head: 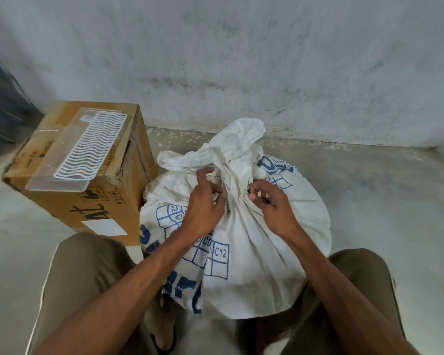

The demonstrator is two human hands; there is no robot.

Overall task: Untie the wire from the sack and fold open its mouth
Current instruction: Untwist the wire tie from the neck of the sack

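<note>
Against a stained wall, the sack [241, 226] sits frame-centre, still tied; left hand [203, 203] and right hand [272, 201] each pinch its wire [249, 192], which needs unwinding next.

We see bare forearms with no sleeves, olive-khaki shorts [87, 283] over both knees, and a dark sandal [164, 339] strap below.

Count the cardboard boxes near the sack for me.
1. A brown cardboard box stands on the floor, left of the tied white woven sack, with a clear plastic tray on top. Others may be out of frame.
</note>
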